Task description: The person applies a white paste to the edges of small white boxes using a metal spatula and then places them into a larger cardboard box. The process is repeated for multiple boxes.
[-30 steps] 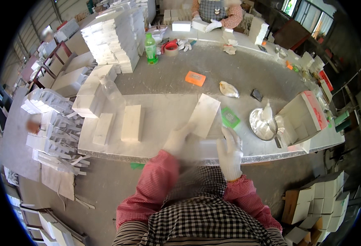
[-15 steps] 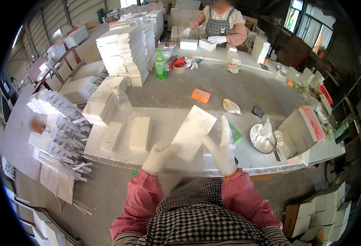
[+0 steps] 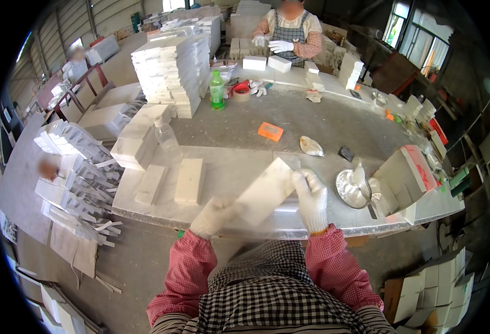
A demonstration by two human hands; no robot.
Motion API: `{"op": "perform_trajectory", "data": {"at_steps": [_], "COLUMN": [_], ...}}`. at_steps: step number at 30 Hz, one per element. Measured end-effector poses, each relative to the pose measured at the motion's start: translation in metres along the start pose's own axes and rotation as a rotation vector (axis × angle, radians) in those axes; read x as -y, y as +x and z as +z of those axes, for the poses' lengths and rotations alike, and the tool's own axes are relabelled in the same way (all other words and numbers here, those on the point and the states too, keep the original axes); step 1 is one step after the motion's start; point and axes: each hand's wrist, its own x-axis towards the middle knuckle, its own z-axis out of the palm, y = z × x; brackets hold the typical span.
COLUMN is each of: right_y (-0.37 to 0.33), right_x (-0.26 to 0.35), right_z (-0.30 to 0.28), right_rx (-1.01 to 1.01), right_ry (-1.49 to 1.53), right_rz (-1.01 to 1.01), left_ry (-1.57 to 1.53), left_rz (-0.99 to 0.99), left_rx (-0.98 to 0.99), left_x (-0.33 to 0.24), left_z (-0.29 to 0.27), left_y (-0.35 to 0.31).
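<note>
Tilted over the near edge of the table is a white rectangular stone tile (image 3: 266, 192). My left hand (image 3: 216, 216), white-gloved and slightly blurred, is closed on its lower left end. At the tile's upper right edge, the curled fingers of my gloved right hand (image 3: 310, 200) grip the corner. Partly hidden beneath the tile and my right hand, another pale piece lies on the table. Two white stone blocks rest to the left: a wider one (image 3: 190, 181) and a narrower one (image 3: 151, 185).
A metal bowl (image 3: 342, 195) holding white paste and a white squeeze bottle (image 3: 358, 173) stand to the right, beside an open white box (image 3: 403, 183). Beyond are an orange box (image 3: 270, 132) and a green bottle (image 3: 217, 91). Tall tile stacks (image 3: 167, 75) rise left. Across the table works another person (image 3: 289, 33).
My right hand has gone from spread fingers beside the tile to gripping its upper right corner. The tile has tilted further to the right. The person opposite has drawn their hands together.
</note>
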Motion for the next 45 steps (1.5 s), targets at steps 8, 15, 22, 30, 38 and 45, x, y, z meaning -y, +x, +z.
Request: {"op": "perform_trajectory", "data": {"at_steps": [8,15,22,30,38,45], "right_y": [0.001,0.000,0.001,0.000,-0.023,-0.046], "right_x": [0.007,0.002,-0.007,0.012,0.018,-0.023], "right_z": [-0.006,-0.011,-0.018,-0.026,-0.031,-0.004], "right_rx": [-0.050,-0.080,-0.019,0.281,0.464,0.060], "right_ry": [-0.409,-0.398,-0.444,-0.169,-0.112,0.050], "right_rz": [-0.150,-0.089,-0.107,0.128,0.230,0.151], "left_ry": [0.052,0.039,0.024,0.113,-0.358,-0.669], "left_rz": [-0.004,0.008,-0.026,-0.057,0.015,0.153], "left_rx": [-0.013,0.003,-0.002,0.075,-0.220,-0.004], "left_x": [-0.004,-0.003,-0.006,-0.016,-0.001,0.041], "left_z": [0.007,0.010,0.012,0.001,0.020,0.039], "left_y": [-0.001,0.002,0.004,0.001,0.012,0.031]}}
